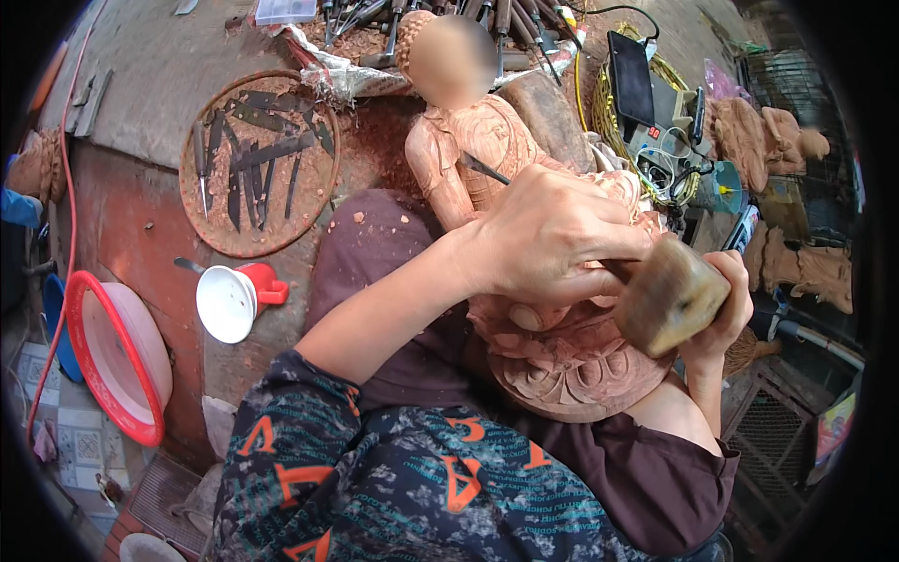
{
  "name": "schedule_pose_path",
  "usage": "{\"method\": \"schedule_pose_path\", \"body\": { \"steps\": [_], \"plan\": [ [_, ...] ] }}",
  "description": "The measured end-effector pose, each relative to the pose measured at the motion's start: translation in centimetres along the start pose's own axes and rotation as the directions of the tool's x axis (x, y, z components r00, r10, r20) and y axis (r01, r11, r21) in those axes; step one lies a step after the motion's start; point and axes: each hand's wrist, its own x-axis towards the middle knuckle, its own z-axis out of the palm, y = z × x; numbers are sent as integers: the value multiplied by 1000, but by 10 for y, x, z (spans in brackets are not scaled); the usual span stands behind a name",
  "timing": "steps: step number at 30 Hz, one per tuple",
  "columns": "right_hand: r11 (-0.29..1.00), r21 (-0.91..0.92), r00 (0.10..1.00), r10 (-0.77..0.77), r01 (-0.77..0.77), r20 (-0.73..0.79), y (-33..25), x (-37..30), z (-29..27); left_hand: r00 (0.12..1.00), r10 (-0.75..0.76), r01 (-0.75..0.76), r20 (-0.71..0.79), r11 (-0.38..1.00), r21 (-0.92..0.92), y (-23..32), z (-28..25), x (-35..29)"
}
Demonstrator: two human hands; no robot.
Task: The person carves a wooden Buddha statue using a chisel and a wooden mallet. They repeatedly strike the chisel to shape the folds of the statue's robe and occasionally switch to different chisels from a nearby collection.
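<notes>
A reddish carved wooden statue [449, 192] of a seated figure leans across my lap. Its rounded base [571, 384] with petal carving is toward me and its head points away. My left hand [562, 234] is closed around a carving chisel [484, 169], whose dark blade lies against the statue's chest and arm area. The chisel's handle end runs toward a wooden mallet [676, 295]. Behind that mallet my right hand [726, 304] is closed, holding it; its handle is mostly hidden. Whether mallet and chisel touch I cannot tell.
A round tray [192, 211] of flat dark blades lies to the left. Nearby are a white-and-red cup [228, 304] and a red-rimmed basin [117, 361]. Several chisels [506, 19] are heaped at the far side. Rightward are a phone [630, 77], cables and other carvings [801, 267].
</notes>
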Motion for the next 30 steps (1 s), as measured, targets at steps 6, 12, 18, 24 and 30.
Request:
{"method": "schedule_pose_path", "body": {
  "steps": [6, 12, 18, 24, 30],
  "plan": [
    [1000, 4, 998, -11, 11, 69, 0, 7, 4, 998, -22, 20, 55, 999, 31, 2, -7, 4],
    [972, 184, 950, 187, -143, -250, 4, -4, 14, 996, -89, 89, 30, 996, 17, 4, 0, 36],
    [798, 382, 820, 551, -466, -151, -5, 1, 4, 938, -136, 177, -319, 979, 103, -15, 3, 38],
    [875, 79, 875, 482, -478, -37, 6, -3, 3, 924, -185, 235, -333, 965, 117, -19, 9, 40],
    [820, 227, 816, 561, -525, -138, 11, -13, -1, 947, -146, 192, -285, 972, 139, 4, 22, 39]
  ]
}}
